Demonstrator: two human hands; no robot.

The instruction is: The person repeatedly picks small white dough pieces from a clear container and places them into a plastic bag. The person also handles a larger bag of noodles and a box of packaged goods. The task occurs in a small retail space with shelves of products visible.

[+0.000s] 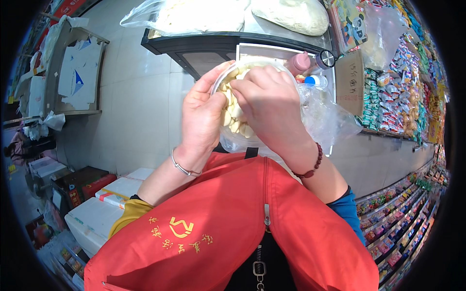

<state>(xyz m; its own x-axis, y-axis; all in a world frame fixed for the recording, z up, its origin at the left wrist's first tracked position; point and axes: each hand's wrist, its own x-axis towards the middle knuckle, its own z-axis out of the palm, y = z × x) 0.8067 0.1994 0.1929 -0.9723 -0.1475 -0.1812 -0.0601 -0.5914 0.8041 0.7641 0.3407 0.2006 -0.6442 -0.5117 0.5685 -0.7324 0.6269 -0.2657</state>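
My left hand (200,105) grips the side of a clear round plastic tub (237,139), its thumb over the rim and its fingers around the outside. Pale peeled garlic cloves (227,118) fill much of the tub. Over the tub's right side reaches my right hand (271,105), with thumb and fingers bent together down at the cloves. Whatever lies between those fingertips is hidden by the hand. A clear plastic bag (320,116) spreads beside and below the tub.
Beyond the tub, a white open drawer or tray (332,85) holds a pink bottle (299,63), a steel-lidded flask (325,59) and a blue-capped bottle (316,80). Filled plastic bags (291,16) lie on the counter. Packaged snacks (391,98) stand right; foam boxes (91,222) are lower left.
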